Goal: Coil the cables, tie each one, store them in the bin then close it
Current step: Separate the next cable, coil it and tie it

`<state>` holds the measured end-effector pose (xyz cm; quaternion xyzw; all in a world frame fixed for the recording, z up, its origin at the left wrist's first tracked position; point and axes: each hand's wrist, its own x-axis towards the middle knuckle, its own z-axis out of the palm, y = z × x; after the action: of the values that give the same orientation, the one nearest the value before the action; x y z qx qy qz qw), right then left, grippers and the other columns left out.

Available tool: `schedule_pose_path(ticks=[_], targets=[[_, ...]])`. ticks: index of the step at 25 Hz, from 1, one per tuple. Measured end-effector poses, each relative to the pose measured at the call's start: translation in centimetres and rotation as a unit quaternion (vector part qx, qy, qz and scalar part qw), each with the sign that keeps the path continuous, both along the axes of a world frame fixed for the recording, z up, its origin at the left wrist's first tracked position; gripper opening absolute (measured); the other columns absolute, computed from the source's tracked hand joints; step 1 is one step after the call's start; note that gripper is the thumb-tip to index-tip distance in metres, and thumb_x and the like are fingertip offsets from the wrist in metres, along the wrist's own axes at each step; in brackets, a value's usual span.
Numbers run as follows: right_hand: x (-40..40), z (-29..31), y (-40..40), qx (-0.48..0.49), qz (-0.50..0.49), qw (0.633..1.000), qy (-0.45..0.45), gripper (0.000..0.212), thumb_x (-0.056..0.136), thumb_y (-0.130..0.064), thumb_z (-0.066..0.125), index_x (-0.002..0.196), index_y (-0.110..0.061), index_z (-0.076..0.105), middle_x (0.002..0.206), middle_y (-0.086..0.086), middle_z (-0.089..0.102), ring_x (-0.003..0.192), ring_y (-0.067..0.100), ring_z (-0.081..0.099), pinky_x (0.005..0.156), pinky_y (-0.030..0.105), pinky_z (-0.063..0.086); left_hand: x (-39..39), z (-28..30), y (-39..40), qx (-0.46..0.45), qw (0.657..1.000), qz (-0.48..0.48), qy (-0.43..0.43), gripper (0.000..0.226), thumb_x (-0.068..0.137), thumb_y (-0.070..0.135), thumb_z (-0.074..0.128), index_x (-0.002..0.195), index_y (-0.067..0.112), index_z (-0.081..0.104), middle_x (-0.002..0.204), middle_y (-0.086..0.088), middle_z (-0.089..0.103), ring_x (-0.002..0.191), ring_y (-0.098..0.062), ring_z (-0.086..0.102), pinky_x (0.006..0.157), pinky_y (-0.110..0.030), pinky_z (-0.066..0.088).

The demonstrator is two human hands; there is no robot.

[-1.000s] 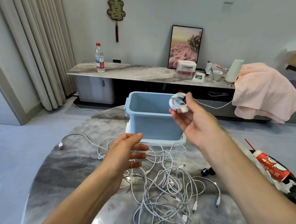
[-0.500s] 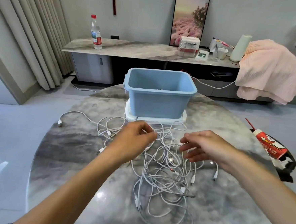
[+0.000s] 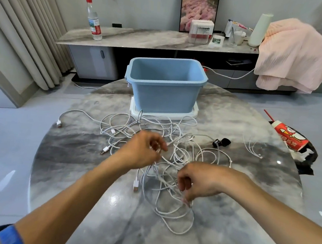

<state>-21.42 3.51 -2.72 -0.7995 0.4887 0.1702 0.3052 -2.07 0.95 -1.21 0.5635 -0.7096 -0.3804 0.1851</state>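
White cables lie in one loose tangle over the middle of the round marble table, with single plugs trailing toward its left edge and a small separate strand near its right edge. The blue bin stands open at the far edge, seated on a white lid that lies flat beneath it; whether anything is inside the bin cannot be told from this angle.

In the head view, the left hand hovers over the centre of the tangle, fingers curled and apparently pinching a strand, though motion blur leaves the grip uncertain. The right hand is nearer the front edge, fingers curled downward and pinching a strand that runs off below its fingertips.

The step in hand looks like singling one cable out of the heap, ahead of coiling it. The next move likely calls for finding a plug end and drawing that cable free without dragging the others, then winding it. A small black object and a red-and-white paper cup lie toward the right edge.
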Motion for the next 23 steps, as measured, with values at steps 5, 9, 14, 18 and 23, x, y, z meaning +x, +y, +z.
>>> schedule_pose_path(ticks=[5,9,14,18,23], targets=[[-3.1,3.0,-2.2,-0.135,-0.125,0.982,-0.043,0.014,0.081,-0.021,0.072,0.074,-0.027,0.063,0.070,-0.012,0.061,0.070,0.010,0.060,0.058,0.017,0.047,0.5,2.6,0.6,-0.067,0.981,0.032,0.181,0.029,0.078,0.003,0.080,0.096,0.024,0.073,0.079,0.005,0.064,0.062,-0.004,0.054,0.064,-0.019,0.050],[-4.5,3.9,-2.8,-0.353,-0.349,0.829,-0.257,0.019,0.078,-0.020,0.078,0.069,-0.021,0.062,0.061,-0.005,0.059,0.058,0.006,0.054,0.057,0.021,0.041,0.7,2.8,0.6,-0.133,0.978,0.078,0.143,0.026,0.078,0.007,0.080,0.095,0.027,0.075,0.077,0.011,0.068,0.063,-0.002,0.059,0.068,-0.025,0.055],[-2.8,5.7,-2.7,-0.232,-0.434,0.693,-0.527,0.025,0.074,-0.027,0.082,0.087,-0.016,0.062,0.067,-0.002,0.064,0.056,0.011,0.052,0.051,0.023,0.045,0.8,3.0,0.6,-0.181,0.977,0.083,0.083,0.032,0.080,0.003,0.072,0.094,0.031,0.075,0.074,0.006,0.066,0.062,-0.011,0.060,0.062,-0.019,0.049],[-2.0,6.0,-2.4,0.026,-0.484,0.602,-0.635,0.023,0.095,-0.032,0.057,0.102,-0.011,0.064,0.091,0.006,0.075,0.068,0.020,0.066,0.058,0.033,0.056,0.6,2.8,1.0,-0.168,0.984,0.014,0.052,0.036,0.079,0.008,0.074,0.100,0.037,0.070,0.075,0.008,0.065,0.065,-0.009,0.061,0.068,-0.023,0.052],[-1.4,5.9,-2.3,-0.036,-0.504,0.573,-0.646,0.032,0.105,-0.025,0.043,0.087,-0.008,0.063,0.092,0.010,0.076,0.063,0.018,0.062,0.051,0.026,0.053,0.0,3.2,0.8,-0.229,0.969,0.093,0.015,0.015,0.082,0.015,0.070,0.091,0.025,0.077,0.074,0.013,0.070,0.062,-0.004,0.061,0.066,-0.023,0.050]])
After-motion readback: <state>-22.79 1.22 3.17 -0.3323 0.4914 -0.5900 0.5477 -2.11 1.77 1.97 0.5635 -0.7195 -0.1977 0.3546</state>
